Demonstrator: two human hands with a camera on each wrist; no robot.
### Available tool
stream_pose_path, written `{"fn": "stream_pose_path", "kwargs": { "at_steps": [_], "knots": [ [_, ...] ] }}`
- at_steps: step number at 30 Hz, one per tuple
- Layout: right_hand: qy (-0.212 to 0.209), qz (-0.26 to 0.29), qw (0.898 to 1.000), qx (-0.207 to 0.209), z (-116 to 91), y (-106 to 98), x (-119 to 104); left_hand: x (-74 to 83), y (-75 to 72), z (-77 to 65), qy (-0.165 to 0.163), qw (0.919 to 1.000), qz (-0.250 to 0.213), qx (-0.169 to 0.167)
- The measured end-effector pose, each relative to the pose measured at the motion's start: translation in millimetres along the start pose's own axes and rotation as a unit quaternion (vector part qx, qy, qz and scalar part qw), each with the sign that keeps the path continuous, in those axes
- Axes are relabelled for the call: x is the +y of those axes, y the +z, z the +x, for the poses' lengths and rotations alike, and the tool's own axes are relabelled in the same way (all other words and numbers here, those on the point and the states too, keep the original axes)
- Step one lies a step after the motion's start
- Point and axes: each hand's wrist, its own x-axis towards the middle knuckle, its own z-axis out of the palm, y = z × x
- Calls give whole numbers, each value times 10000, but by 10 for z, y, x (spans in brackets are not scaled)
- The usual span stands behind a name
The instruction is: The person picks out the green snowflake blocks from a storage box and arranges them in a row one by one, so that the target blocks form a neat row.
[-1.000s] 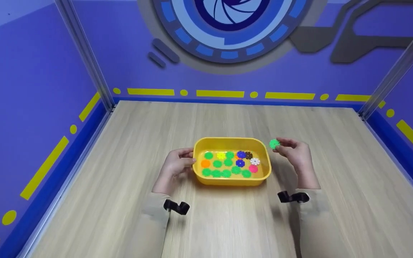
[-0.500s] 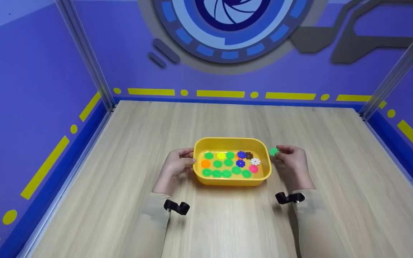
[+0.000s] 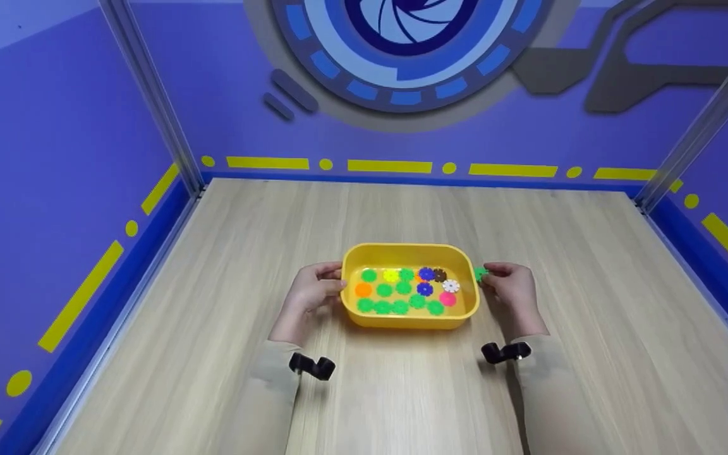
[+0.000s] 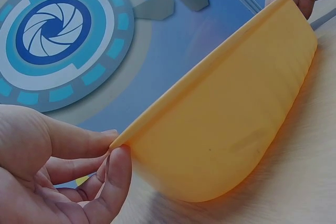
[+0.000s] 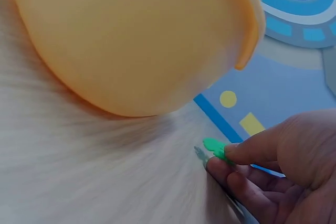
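Note:
A yellow plastic bin (image 3: 409,321) stands on the table, with several notched plastic discs lying flat inside, most of them green. Among them are a yellow disc (image 3: 390,275), an orange disc (image 3: 363,290), a white disc (image 3: 451,286) and a pink disc (image 3: 447,299). My left hand (image 3: 311,288) pinches the bin's left rim between thumb and fingers, as the left wrist view shows closely. On the other side my right hand (image 3: 513,287) pinches a green notched disc (image 5: 214,145) between thumb and fingertips, low over the tabletop beside the bin's right end.
The wood-grain table (image 3: 402,392) is bounded by a blue printed wall (image 3: 225,95) at the back and by side panels. Metal posts (image 3: 155,95) stand at the rear corners. Black wrist mounts (image 3: 312,366) sit on both sleeves.
My right hand has come down and slightly leftward with the green disc, from beside the bin's upper right corner to close by its right wall. The left hand and bin stay put.

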Motion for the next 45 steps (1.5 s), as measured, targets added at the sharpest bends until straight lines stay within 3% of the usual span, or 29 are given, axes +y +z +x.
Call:
{"fn": "stream_pose_path", "kwargs": {
  "at_steps": [7,19,35,45],
  "knots": [
    [-173,-391,9991,21,-21,-6,-13,-3,-1,-15,40,9998,-143,-116],
    [-159,-482,9987,25,-18,-34,-14,-6,5,5,59,9999,-79,-65],
    [-221,-65,9997,112,-29,-107,14,-5,1,-6,53,9999,-76,-108],
    [89,350,9993,-96,-35,-152,-41,-7,5,-6,120,9998,-138,-90]
  ]
}}
